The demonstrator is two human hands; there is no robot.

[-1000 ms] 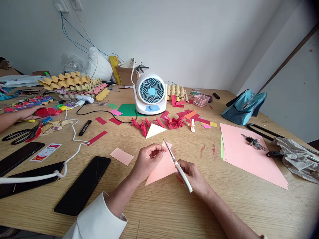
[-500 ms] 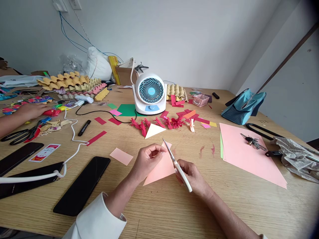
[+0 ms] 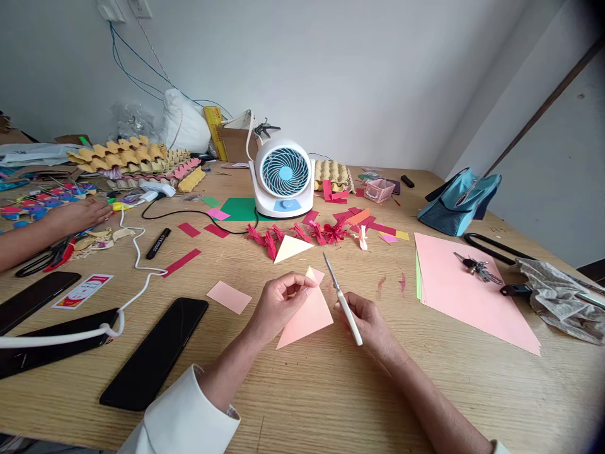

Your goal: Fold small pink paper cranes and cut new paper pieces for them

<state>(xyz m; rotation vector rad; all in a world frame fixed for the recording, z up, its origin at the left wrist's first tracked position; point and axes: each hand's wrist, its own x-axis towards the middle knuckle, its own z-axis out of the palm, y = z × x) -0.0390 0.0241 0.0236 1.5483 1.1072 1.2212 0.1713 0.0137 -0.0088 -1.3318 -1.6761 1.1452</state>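
Wood table (image 3: 283, 403), nearest phone (image 3: 154, 353) front-left of fan (image 3: 284, 180); pale wall (image 3: 368, 75) behind fan. Right of fan: blue bag (image 3: 456, 205), farther back pink basket (image 3: 379, 191) (contents unclear); brown box (image 3: 240, 144) behind, left. Before fan: right hand (image 3: 367, 323) grips scissors (image 3: 348, 312) just beside pink paper (image 3: 309, 315); left hand (image 3: 280, 304) pinches paper, fingers bent.

Wood-grained tabletop (image 3: 302, 410). On it: red crumpled paper pieces (image 3: 335, 232), centre; cream triangle (image 3: 290, 250) just before them; pale pink rectangle (image 3: 229, 297), mid-left; black phone (image 3: 154, 353), near left; black marker (image 3: 157, 244) beyond; pink-over-green sheet stack (image 3: 463, 302), right; blue bag (image 3: 447, 211) behind.
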